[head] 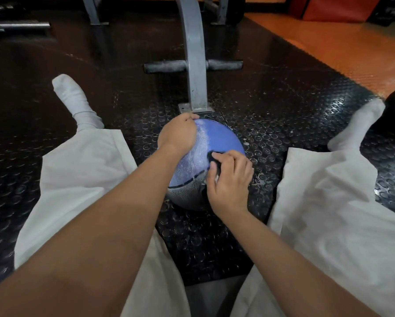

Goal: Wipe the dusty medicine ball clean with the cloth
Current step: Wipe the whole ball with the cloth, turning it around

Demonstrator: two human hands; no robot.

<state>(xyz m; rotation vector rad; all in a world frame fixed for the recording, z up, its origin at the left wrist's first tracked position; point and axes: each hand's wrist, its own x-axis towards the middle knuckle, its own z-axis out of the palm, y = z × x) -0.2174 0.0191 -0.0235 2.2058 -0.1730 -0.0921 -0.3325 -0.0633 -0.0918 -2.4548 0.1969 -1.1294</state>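
We sit on a black studded rubber floor with our legs, in pale trousers, spread apart. A grey metal post stands just beyond the ball. The blue ball rests on the floor between our knees; its left part looks whitish with dust. Our left hand cups the ball's upper left side, fingers curved over the far edge. Our right hand, fingers curled, grips a dark cloth and presses it against the ball's right side.
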